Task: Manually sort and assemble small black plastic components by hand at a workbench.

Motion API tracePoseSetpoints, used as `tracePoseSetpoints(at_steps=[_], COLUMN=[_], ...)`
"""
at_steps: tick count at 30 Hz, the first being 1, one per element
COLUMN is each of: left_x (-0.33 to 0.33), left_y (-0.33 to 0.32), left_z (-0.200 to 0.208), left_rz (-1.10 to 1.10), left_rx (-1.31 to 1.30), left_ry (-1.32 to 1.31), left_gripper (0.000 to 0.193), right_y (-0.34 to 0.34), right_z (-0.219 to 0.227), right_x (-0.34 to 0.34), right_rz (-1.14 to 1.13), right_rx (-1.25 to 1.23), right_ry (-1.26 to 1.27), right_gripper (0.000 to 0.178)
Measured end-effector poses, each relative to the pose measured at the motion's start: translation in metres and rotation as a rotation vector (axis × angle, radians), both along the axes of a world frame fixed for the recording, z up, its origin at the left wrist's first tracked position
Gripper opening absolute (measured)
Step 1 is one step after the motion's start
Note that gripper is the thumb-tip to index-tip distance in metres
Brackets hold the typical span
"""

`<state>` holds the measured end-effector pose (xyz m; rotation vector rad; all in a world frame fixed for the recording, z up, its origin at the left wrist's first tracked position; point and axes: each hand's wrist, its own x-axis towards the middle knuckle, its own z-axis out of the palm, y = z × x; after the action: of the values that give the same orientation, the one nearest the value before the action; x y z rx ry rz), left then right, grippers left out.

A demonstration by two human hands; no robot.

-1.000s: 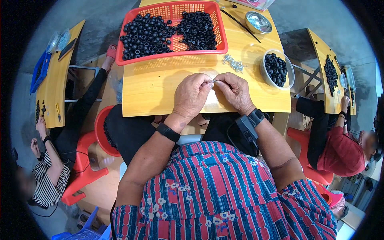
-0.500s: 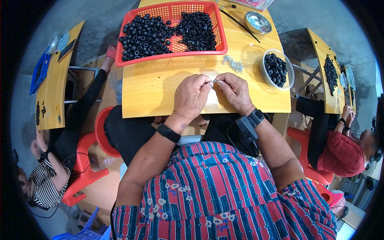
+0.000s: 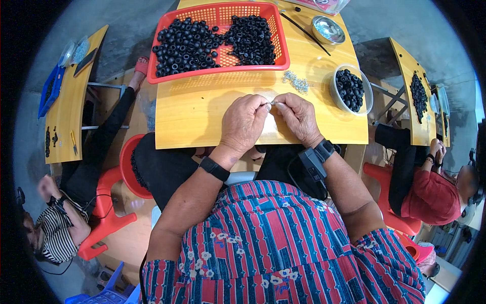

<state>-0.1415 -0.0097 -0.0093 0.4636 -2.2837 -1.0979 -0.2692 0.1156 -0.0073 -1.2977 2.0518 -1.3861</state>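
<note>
Left co-worker's hand [image 3: 48, 187] withdrawn; pinched piece [image 3: 273, 103] tiny, silvery.

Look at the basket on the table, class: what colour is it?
The basket is red, seen best in the head view.

left co-worker's hand [image 3: 47, 187] drawn off table [image 3: 68, 121], right co-worker's hands [image 3: 437, 149] seemingly together

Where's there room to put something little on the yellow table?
On the table, the widest bare patch is left of the left hand, between red basket and near edge, with one dark speck. Smaller: right of the right hand, between tub and near edge. Crowded beyond the right hand: clear beads, black stick, metal bowl.
</note>
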Motion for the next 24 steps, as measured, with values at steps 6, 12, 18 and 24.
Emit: tracePoseSetpoints(at_steps=[6,12,18,24], left_x=[-0.0005,-0.0002,-0.0001,-0.0001], left_y=[0.0003,0.0004,0.0014,0.0006], left_z=[-0.0028,-0.0023,0.001,-0.0017], left_rz=[0.015,0.014,0.006,0.004], left_rx=[0.032,0.052,0.092,0.104], left_ry=[0.014,0.019,0.014,-0.004], left_gripper=[0.007,0.007,0.009,0.013], right_y=[-0.0005,-0.0002,-0.0003,0.0001], right_z=[-0.0019,-0.0024,-0.0027,-0.0008], right_x=[-0.0006,-0.0008,-0.0005,0.0005], right_rz=[-0.004,-0.004,0.006,0.011], right_rx=[-0.024,-0.031,-0.034,-0.031], right_ry=[0.048,0.066,0.091,0.1], right_gripper=[0.009,0.008,0.009,0.009])
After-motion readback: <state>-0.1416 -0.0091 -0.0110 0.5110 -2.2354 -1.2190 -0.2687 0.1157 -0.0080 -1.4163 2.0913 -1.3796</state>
